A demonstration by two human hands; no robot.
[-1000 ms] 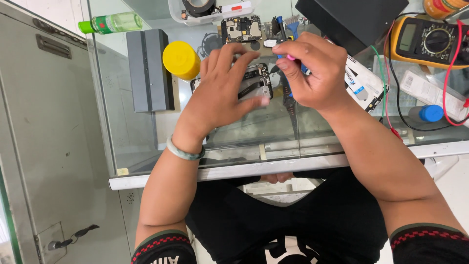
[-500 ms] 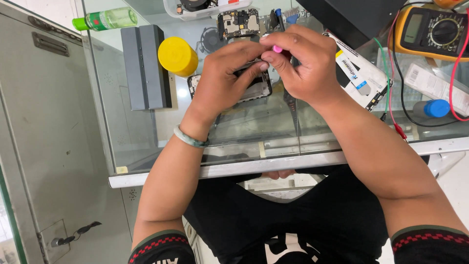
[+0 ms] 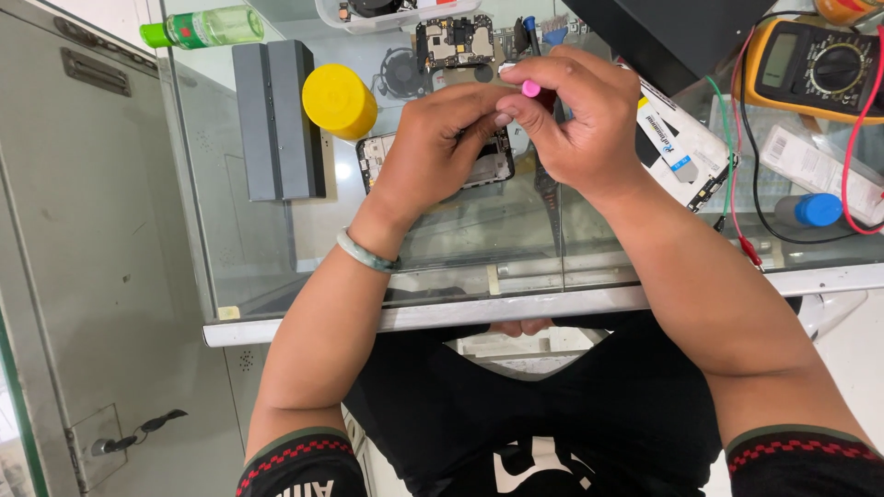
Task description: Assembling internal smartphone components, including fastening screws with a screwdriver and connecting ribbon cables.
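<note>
Near the glass counter's (image 3: 276, 276) front edge, the left hand (image 3: 433, 147) steadies the opened phone (image 3: 488, 164) lying mid-counter. The right hand (image 3: 575, 120) pinches a pink-capped tool (image 3: 529, 87) above it; small, braced movements look wisest. The multimeter (image 3: 815, 69) sits at the far right corner.

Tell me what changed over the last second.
The right hand drew its pink-tipped tool in toward the left hand, and the fingertips of both now meet above the opened phone. Unchanged: the yellow cap, grey block and multimeter on the glass table.
</note>
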